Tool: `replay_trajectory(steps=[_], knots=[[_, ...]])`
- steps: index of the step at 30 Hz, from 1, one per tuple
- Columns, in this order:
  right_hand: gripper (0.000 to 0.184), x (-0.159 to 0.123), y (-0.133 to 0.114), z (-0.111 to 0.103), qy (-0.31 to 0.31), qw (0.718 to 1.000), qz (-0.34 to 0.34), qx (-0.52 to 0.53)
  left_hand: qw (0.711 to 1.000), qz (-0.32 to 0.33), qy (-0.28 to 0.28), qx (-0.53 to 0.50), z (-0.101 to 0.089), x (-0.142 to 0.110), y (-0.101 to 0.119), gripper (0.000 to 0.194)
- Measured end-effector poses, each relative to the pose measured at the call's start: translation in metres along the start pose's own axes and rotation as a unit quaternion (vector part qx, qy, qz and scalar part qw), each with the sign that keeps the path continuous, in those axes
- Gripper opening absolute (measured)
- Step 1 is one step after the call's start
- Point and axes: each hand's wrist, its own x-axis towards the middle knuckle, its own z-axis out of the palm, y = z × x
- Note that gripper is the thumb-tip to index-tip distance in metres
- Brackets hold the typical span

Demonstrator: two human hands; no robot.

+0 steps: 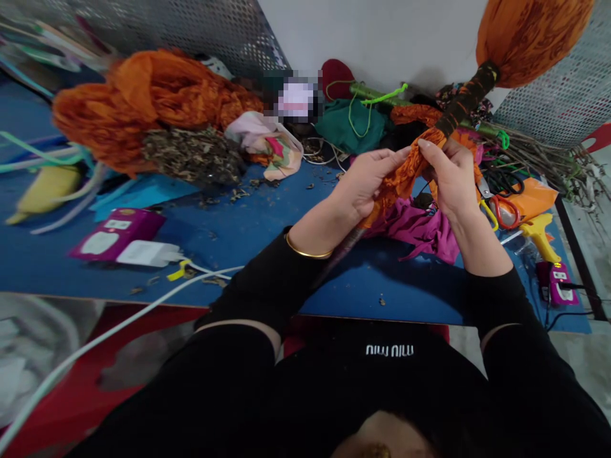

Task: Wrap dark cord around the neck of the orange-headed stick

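Observation:
An orange cloth-covered bulb (532, 41) rises at the upper right on a dark brown, thread-wound neck (470, 98). Below the neck, orange patterned cloth (392, 187) is wrapped along the stick, which slants down to the left. My left hand (363, 181) is closed on this cloth, thumb and fingertips pinching it. Close to the neck, my right hand (451, 172) pinches the same cloth between thumb and fingers. A loose orange end hangs beneath the right hand. Magenta cloth strips (422, 232) lie on the table under both hands.
On the blue table (286, 280) are an orange cloth heap (157, 95), dried leaves (193, 156), green cloth (353, 124) and a purple box (119, 234) with a white plug. Scissors (506, 210), a yellow glue gun (541, 235) and twigs (548, 156) lie right. A white cable (143, 308) crosses the front edge.

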Motion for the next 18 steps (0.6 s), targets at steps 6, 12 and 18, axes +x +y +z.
replay_trajectory(steps=[6, 12, 18], knots=[[0.051, 0.000, -0.004, 0.005, 0.012, 1.000, 0.000, 0.003, 0.889, 0.329, 0.048, 0.314, 0.009, -0.019, 0.029, 0.066], [0.059, 0.003, 0.007, 0.010, 0.029, 1.000, -0.002, 0.010, 0.948, 0.205, -0.006, 0.244, 0.041, 0.007, 0.025, 0.055], [0.058, 0.001, 0.009, 0.012, 0.009, 0.998, 0.023, 0.059, 0.902, 0.094, 0.094, 0.410, 0.040, -0.005, 0.007, 0.073]])
